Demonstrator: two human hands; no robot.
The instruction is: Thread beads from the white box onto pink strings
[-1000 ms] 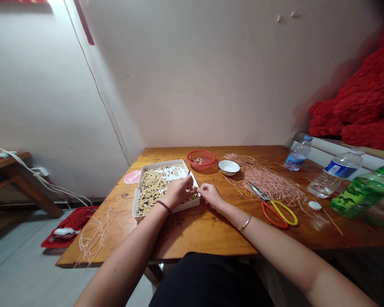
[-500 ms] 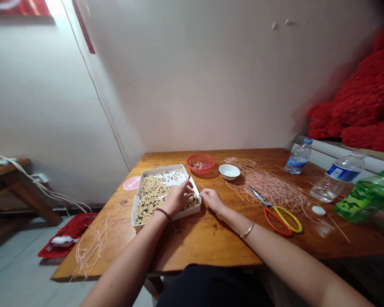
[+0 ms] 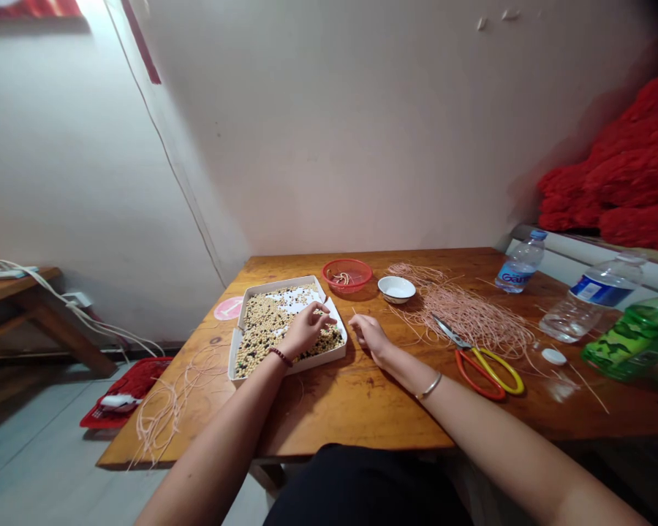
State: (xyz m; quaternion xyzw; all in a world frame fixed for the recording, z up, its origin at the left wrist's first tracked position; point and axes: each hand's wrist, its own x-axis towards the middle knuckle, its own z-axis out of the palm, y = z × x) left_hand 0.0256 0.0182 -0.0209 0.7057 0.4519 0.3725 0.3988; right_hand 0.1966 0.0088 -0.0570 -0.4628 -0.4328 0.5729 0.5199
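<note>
My left hand (image 3: 305,329), with a dark bead bracelet on its wrist, hovers over the right part of a white shallow box (image 3: 292,364). Its fingers are bent together at the tips, and whatever they hold is too small to make out. Many small beige and dark beads (image 3: 263,329) cover most of the box floor. Just right of the box, my right hand (image 3: 369,337) is closed in a pinch. A short end of thin pale cord (image 3: 354,312) sticks up from its fingertips.
A red basket (image 3: 347,276) and white bowl (image 3: 396,289) stand behind the hands. Orange-yellow scissors (image 3: 485,369) lie before a pile of pink cord (image 3: 471,314). Several bottles, including a green bottle (image 3: 633,336), line the right side. Loose cord (image 3: 161,416) lies at left.
My right hand has drawn a little away from the box and from my left hand, still pinching the cord. My left hand stays over the beads. The view has shifted slightly.
</note>
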